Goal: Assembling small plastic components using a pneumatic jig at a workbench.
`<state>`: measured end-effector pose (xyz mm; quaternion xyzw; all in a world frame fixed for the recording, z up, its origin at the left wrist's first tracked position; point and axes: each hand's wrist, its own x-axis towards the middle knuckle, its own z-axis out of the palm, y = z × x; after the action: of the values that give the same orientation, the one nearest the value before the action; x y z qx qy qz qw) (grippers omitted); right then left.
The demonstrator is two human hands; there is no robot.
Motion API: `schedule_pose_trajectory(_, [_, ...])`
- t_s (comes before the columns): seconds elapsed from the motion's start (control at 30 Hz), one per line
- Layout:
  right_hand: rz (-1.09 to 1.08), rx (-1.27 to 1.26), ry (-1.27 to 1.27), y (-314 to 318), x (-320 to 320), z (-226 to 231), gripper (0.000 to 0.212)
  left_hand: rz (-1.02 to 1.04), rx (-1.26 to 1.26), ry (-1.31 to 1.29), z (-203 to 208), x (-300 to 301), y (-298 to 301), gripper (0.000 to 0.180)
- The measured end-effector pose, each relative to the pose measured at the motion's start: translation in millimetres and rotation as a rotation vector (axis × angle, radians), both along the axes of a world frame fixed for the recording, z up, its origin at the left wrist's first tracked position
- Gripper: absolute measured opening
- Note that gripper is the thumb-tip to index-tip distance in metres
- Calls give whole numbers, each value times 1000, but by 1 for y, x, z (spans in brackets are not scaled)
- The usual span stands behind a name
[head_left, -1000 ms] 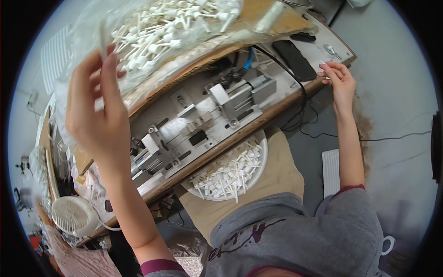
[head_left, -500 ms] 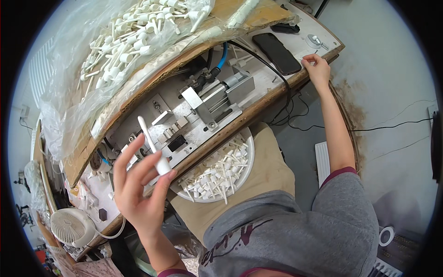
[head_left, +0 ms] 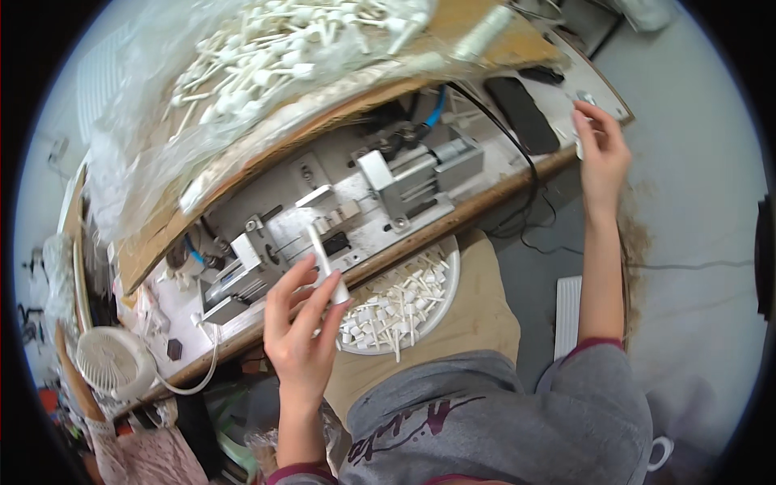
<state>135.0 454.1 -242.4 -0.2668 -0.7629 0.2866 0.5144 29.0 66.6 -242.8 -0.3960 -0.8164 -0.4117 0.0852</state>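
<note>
My left hand (head_left: 301,335) is closed in a pinch on a white capped stick (head_left: 322,255), holding its wide end with the thin stem tilted up and away. It hovers in front of a metal clamping fixture (head_left: 335,217) on the bench. My right hand (head_left: 605,158) is at the right end of the bench, beside a black phone (head_left: 524,115). Its fingers are bent together, and a small pale bit shows at them, too unclear to name. On my lap, a round white basin (head_left: 453,279) holds many similar white capped sticks.
A plastic-lined cardboard box (head_left: 323,121) heaped with white capped sticks covers the back of the bench. Metal cylinders (head_left: 412,182) with blue and black hoses flank the fixture. A small white fan (head_left: 113,364) stands at left. A black cable (head_left: 529,174) hangs over the bench edge.
My left hand has moved right with the white capped stick, toward the middle of the fixture. My right hand has lifted slightly right of the phone. The view has shifted and blurred.
</note>
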Motion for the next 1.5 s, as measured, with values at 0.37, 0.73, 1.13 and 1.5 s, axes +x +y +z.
schedule_pose_trajectory(0.37, [204,-260,249,-63,-8,9,13,34,-61,126,-9,-1,-4,38])
schedule_pose_trajectory(0.73, [326,-367,153,-98,4,-23,13,109,-257,306,-18,-8,19,29])
schedule_pose_trajectory(1.13, [688,32,17,-145,-61,41,9,119,-385,298,0,-16,25,25])
schedule_pose_trajectory(1.5, [808,715,-617,-170,-260,122,33,108,-401,310,-2,-19,27,19])
